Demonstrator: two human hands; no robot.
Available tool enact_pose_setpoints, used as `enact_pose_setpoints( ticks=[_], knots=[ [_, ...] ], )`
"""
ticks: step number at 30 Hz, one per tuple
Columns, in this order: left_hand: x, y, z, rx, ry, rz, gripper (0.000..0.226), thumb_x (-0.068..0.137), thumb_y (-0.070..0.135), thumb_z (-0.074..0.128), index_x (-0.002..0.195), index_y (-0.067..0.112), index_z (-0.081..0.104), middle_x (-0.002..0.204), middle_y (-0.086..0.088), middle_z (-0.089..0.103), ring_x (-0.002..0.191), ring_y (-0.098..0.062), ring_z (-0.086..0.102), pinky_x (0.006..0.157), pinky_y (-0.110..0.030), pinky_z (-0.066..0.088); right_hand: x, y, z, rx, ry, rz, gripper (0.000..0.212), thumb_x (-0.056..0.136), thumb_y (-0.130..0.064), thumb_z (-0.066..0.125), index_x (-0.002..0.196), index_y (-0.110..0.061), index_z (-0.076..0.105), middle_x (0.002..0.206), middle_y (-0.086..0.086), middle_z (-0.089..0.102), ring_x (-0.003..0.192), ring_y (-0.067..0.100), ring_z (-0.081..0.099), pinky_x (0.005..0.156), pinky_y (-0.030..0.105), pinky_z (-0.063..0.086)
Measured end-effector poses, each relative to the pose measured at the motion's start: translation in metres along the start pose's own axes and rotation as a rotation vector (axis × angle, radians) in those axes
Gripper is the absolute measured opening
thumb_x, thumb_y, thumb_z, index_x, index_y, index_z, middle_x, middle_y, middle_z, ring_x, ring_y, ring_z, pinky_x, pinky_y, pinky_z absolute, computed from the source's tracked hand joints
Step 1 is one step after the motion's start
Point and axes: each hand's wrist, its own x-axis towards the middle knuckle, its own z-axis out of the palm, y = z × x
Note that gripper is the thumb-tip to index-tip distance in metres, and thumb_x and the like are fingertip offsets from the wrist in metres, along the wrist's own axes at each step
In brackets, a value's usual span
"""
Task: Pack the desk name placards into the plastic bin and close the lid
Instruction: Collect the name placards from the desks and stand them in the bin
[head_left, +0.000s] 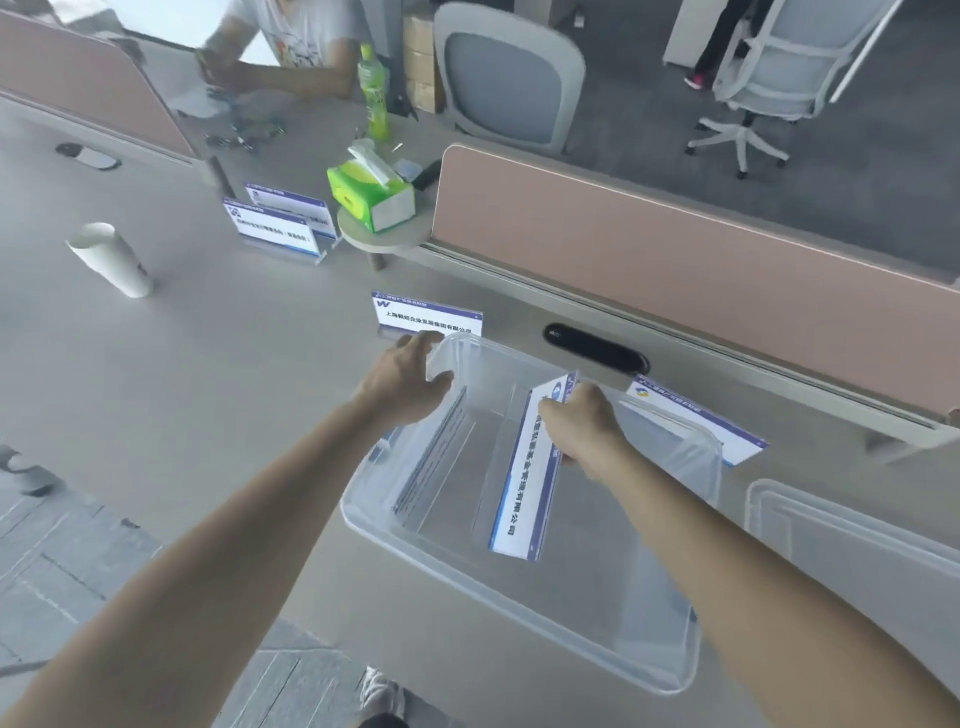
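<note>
A person's right hand (582, 426) pinches a white-and-blue acrylic desk placard (524, 499), which stands tilted inside the clear rectangular plastic bin (493, 597), while the left hand (405, 382) grips the bin's rim at 11 o'clock. A second placard (431, 462) leans against the bin's 9 o'clock wall; the clear lid (857, 551) lies at 3 o'clock of the bin.

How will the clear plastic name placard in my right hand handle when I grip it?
The clear plastic name placard with its blue-and-white card is likely stiff: its edges run straight though the right hand grips only one end. Its glossy faces may be slippery. One hand carries it, so probably light.
</note>
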Motion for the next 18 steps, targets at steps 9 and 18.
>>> enact_pose_setpoints(
  ticks=[9, 18],
  knots=[
    [0.035, -0.035, 0.017, 0.292, 0.038, 0.427, 0.03, 0.083, 0.022, 0.065, 0.112, 0.013, 0.063, 0.115, -0.015, 0.054, 0.1, -0.04, 0.051, 0.083, -0.044, 0.047, 0.015, -0.002, 0.071, 0.064, 0.007, 0.28, 0.022, 0.082, -0.006, 0.04, 0.085, -0.003, 0.062, 0.084, 0.016, 0.07, 0.073, 0.035, 0.073, 0.053, 0.049, 0.061],
    [0.005, 0.0, 0.047, 0.448, -0.47, 0.125, 0.052, 0.091, 0.002, 0.045, 0.14, -0.011, 0.03, 0.115, -0.019, 0.056, 0.111, -0.034, 0.059, 0.071, -0.03, 0.041, 0.034, 0.014, 0.109, 0.027, -0.046, 0.334, 0.033, 0.078, -0.006, 0.038, 0.098, 0.003, 0.063, 0.093, 0.02, 0.068, 0.068, 0.035, 0.072, 0.048, 0.047, 0.06]
  ],
)
